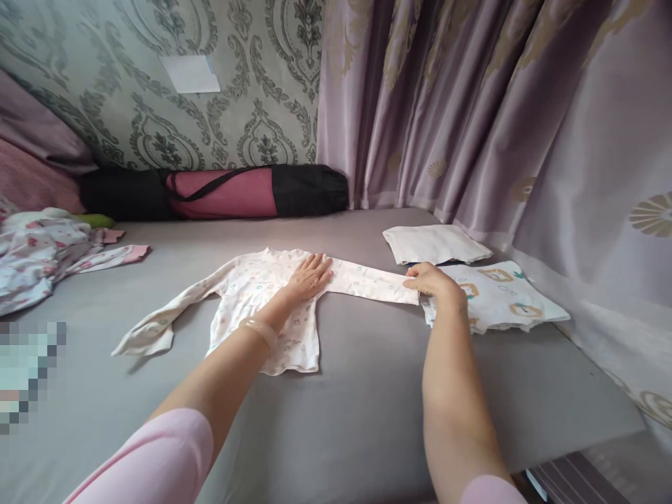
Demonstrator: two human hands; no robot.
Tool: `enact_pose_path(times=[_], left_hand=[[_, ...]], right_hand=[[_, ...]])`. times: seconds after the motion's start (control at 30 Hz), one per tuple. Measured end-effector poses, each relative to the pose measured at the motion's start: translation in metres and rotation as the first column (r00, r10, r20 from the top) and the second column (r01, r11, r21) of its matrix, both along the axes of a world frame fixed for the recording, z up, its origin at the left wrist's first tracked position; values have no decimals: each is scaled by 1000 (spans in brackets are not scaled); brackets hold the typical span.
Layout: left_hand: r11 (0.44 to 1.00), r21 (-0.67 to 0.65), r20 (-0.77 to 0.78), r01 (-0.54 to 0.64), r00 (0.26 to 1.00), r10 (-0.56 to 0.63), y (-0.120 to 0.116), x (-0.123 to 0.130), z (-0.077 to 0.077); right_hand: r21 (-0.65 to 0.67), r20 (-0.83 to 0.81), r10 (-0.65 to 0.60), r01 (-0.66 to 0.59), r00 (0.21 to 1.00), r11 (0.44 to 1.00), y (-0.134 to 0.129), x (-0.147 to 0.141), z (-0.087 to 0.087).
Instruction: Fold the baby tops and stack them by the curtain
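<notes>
A small white long-sleeved shirt (pixel 273 280) with a faint print lies spread on the grey sheet. My left hand (pixel 309 276) rests flat on its upper right part, near the shoulder, fingers spread. The sleeve on the right is stretched out straight, and my right hand (pixel 429 279) pinches its cuff end between thumb and fingers. The other sleeve lies bent down toward the left, a little crumpled. Just beyond and beside my right hand are a folded white cloth (pixel 435 243) and a folded white garment with orange and green prints (pixel 504 297).
Crumpled printed clothes (pixel 36 255) lie at the left on the grey sheet (pixel 362 392). A black and maroon long bag (pixel 225 192) lies along the wall. Purple curtains (pixel 446 105) hang at the right. A pixelated patch covers the left edge.
</notes>
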State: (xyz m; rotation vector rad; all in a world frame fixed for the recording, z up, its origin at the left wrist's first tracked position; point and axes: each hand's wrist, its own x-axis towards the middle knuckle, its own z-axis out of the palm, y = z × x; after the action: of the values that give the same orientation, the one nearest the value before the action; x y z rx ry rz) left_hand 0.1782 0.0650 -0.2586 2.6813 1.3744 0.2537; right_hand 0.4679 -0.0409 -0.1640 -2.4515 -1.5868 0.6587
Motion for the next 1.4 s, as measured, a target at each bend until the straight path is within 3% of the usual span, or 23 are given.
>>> enact_pose_path(times=[0.1,0.2,0.3,0.4,0.47,0.63,0.73,0.8,0.9,1.0,1.1,1.2,1.27,1.33,1.4], left_hand=[[1000,-14,-31,0,1000,-1,-2,1,3],[1000,-9,-32,-10,999,9,-3,1,4],[1000,7,-20,6,1000,-6,-3,1,3],[1000,20,-19,10,1000,-9,-3,0,1],[1000,24,-16,6,1000,-5,-4,1,0],[1000,22,-9,-4,1000,4,-6,3,2],[1000,-15,-7,-7,1000,7,-6,4,6],[998,-62,14,7,1000,-6,-5,3,10],[984,-171,83,49,996,-35,-5,-8,22],[969,-233,204,87,978,-39,-16,-37,39],[982,-181,328,61,945,2,-36,-86,60],[991,-113,418,-70,901,112,-57,-145,79],[969,-145,459,-200,854,245,-68,-185,87],[920,-214,435,-330,811,392,-77,-220,92],[830,-278,342,-484,757,556,-86,-249,93]], right_hand=[[-90,216,-31,51,976,995,5,-12,7],[-5,354,-67,74,933,997,11,-33,8],[88,336,125,-163,934,983,19,-71,-3],[185,232,428,-472,873,862,27,-115,-26],[148,196,494,-523,847,839,30,-134,-43],[-2,147,438,-443,887,897,31,-137,-60],[-90,169,290,-278,942,956,32,-123,-59],[-83,198,163,-149,967,985,32,-116,-59],[-73,216,130,-116,968,990,33,-110,-61],[-69,228,134,-122,964,990,33,-110,-63],[-67,234,142,-130,962,989,33,-111,-62],[-64,237,143,-131,961,989,33,-112,-61],[-54,236,137,-127,962,990,33,-113,-61],[-46,238,130,-122,962,991,33,-113,-62],[-48,244,123,-114,962,992,34,-114,-62]])
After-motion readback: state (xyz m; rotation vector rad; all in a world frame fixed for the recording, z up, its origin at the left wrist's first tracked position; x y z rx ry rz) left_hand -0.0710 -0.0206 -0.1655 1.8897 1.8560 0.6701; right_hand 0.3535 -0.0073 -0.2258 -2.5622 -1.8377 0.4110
